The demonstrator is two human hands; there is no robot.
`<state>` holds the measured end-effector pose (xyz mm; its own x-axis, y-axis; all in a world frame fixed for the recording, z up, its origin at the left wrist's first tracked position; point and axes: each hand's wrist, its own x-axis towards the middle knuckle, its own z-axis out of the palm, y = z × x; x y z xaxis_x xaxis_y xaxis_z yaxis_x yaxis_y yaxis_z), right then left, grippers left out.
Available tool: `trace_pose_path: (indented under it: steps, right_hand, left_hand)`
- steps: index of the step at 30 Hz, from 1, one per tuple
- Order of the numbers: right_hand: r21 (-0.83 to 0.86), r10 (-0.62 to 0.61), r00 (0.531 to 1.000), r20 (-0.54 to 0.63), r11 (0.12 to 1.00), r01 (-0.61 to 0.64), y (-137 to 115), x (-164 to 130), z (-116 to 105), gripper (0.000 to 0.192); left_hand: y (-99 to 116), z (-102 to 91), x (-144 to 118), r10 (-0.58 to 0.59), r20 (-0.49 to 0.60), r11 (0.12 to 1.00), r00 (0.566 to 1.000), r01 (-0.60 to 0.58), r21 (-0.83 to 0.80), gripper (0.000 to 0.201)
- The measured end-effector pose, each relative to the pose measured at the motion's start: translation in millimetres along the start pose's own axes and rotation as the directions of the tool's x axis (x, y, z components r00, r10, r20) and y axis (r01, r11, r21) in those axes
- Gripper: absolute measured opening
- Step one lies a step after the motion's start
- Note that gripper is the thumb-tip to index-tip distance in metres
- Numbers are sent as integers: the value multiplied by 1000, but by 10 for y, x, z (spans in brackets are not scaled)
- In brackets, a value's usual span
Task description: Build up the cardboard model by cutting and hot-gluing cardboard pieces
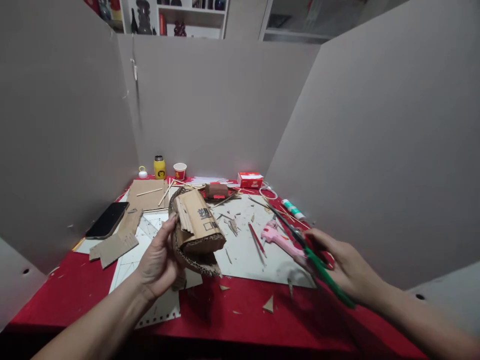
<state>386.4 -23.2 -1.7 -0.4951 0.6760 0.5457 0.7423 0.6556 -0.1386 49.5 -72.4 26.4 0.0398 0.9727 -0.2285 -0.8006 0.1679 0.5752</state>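
Note:
My left hand (162, 260) grips a cardboard model (200, 215), a rounded body of bent corrugated cardboard with printed characters on top and a curved strip along its side. It is held up above the table, its cut end facing me. In my right hand (345, 260) is a pair of scissors (318, 272) with green handles, blades apart and pointing away to the left. Under and beyond the scissors lies a pink hot glue gun (281, 239). A red pencil (257, 239) rests on the white board between both hands.
Cardboard pieces (116, 242) and a black phone (107, 220) lie at left on the red tablecloth (240, 320). Behind stand a yellow bottle (159, 167), a paper cup (180, 171) and a red box (250, 180). A glue stick (293, 210) is at right. Grey panels (221, 110) enclose the table.

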Motion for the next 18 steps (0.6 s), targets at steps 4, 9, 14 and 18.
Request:
trace_pose_path:
  steps: [4,9,14,18]
  right_hand:
    - [-56,-260,966,12,964,260,-89,117,-236,29]
    - [-63,-385,918,92,918,391,-280,423,-407,12]
    - [-182,-503,856,123,836,518,-230,584,-328,19]
    - [-249,-530,838,132,801,545,-185,715,-275,23]
  left_hand:
    - [-22,15,72,-23,8,996,1000,22,88,46]
    - [-48,-22,172,-96,8,980,995,93,174,37]
    - [-52,-96,270,-158,29,972,987,150,182,37]
    - [-27,-136,341,-225,36,960,974,216,179,35]
